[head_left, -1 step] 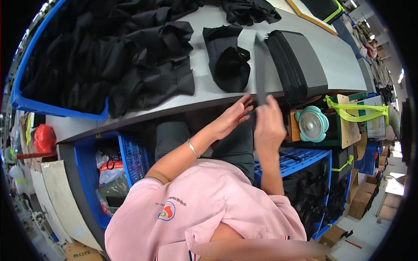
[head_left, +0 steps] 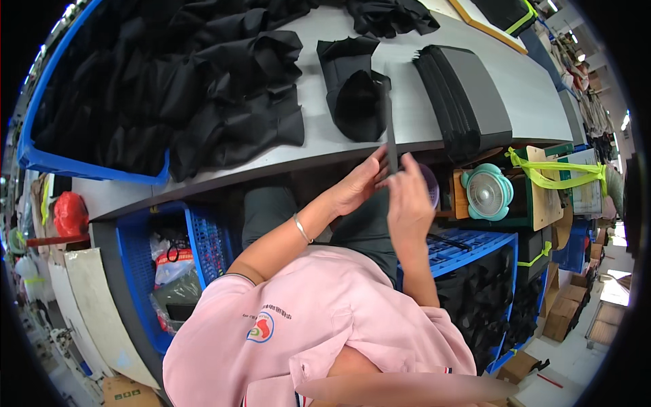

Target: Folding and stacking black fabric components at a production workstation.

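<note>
A thin, flat dark grey panel (head_left: 389, 125), seen nearly edge-on, stands up between my hands over the table's front edge. My right hand (head_left: 410, 203) pinches its lower end from the right. My left hand (head_left: 356, 186), with a bangle on the wrist, closes its fingertips on the same end from the left. Just behind the panel lies an open, sleeve-like black fabric piece (head_left: 352, 91), partly covered by it. To the right rests a stack of similar grey panels (head_left: 471, 98) with black edges.
Black fabric pieces (head_left: 230, 95) heap up at the left in a blue crate (head_left: 30, 159). A turquoise fan (head_left: 487, 192) stands at the right by the grey table (head_left: 536, 108). Blue baskets (head_left: 196, 251) flank my legs. A purple round container (head_left: 428, 183) shows behind my right hand.
My right hand has moved left with the panel. The left hand's spread fingers have come against its lower end. The purple container has come into sight.
</note>
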A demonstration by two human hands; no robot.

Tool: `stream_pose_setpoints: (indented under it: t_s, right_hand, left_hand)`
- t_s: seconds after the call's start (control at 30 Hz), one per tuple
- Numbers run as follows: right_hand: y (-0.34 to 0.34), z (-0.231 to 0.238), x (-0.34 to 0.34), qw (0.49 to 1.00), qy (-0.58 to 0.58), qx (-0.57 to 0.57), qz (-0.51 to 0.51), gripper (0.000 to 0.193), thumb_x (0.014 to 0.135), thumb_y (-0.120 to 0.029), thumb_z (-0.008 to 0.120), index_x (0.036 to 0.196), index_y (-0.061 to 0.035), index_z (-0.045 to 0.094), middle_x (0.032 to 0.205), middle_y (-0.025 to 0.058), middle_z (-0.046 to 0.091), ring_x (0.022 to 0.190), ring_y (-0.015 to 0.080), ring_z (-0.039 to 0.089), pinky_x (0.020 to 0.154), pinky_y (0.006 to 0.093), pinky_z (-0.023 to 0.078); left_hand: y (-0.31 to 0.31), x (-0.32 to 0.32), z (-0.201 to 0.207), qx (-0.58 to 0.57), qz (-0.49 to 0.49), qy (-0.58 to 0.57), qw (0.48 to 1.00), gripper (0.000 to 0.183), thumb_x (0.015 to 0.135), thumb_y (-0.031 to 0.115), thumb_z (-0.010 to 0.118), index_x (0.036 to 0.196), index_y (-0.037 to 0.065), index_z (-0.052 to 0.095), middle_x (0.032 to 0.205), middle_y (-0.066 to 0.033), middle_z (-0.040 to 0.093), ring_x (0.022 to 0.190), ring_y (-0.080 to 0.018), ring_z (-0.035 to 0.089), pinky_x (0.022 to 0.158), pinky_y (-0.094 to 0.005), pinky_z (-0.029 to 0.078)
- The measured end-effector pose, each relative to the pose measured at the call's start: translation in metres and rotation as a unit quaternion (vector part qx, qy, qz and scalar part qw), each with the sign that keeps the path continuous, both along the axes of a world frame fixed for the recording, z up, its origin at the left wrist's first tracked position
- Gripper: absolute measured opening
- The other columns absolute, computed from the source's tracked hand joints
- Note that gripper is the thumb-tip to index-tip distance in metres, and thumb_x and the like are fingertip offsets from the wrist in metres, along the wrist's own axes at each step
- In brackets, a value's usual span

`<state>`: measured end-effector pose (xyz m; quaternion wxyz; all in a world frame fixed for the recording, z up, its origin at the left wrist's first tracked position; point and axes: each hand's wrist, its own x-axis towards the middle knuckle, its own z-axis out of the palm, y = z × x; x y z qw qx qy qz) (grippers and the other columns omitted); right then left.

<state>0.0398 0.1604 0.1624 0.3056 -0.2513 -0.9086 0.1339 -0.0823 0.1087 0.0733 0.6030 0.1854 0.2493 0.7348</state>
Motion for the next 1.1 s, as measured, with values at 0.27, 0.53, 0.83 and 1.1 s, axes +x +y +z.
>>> stream_pose_setpoints:
  t_s: [0.27,0.53,0.83,1.1]
  right_hand:
    - [-0.020,-0.025,0.045,0.855,0.039,-0.512,0.075,0.018,0.098,-0.015,0.060,0.104,0.0022,0.063,0.093,0.0119,0.068,0.078,0.0185,0.062,0.070,0.0285,0.048]
    - [-0.025,-0.040,0.034,0.990,0.053,-0.118,-0.051,0.042,0.094,-0.023,0.067,0.125,0.0007,0.054,0.091,0.0124,0.064,0.080,0.0190,0.060,0.075,0.0301,0.047]
    - [0.000,-0.060,0.036,0.898,0.054,-0.436,0.010,0.042,0.102,-0.016,0.057,0.138,0.0031,0.052,0.123,0.0102,0.065,0.110,0.0157,0.060,0.096,0.0265,0.046]
    - [0.001,-0.050,-0.001,0.977,-0.057,-0.205,0.000,0.040,0.096,-0.010,0.061,0.135,-0.0026,0.057,0.089,0.0217,0.068,0.070,0.0327,0.066,0.065,0.0362,0.051]
  left_hand:
    - [-0.020,-0.005,-0.001,0.103,-0.046,-0.137,0.984,0.091,0.076,0.061,0.077,0.144,0.011,0.046,0.142,-0.0122,0.052,0.131,-0.0277,0.051,0.111,-0.0460,0.042]
    - [-0.034,-0.017,0.024,-0.061,0.002,-0.064,0.996,0.047,0.089,0.019,0.064,0.129,-0.003,0.056,0.116,-0.0180,0.068,0.103,-0.0265,0.068,0.095,-0.0417,0.055]
    - [-0.017,-0.032,0.018,-0.224,0.376,0.497,0.750,0.047,0.089,0.035,0.072,0.124,0.004,0.065,0.140,-0.0184,0.050,0.118,-0.0283,0.052,0.097,-0.0361,0.046]
    - [0.035,-0.102,-0.002,-0.216,0.413,0.677,0.570,0.060,0.076,-0.009,0.058,0.129,0.016,0.066,0.145,-0.0142,0.049,0.112,-0.0360,0.050,0.100,-0.0401,0.044]
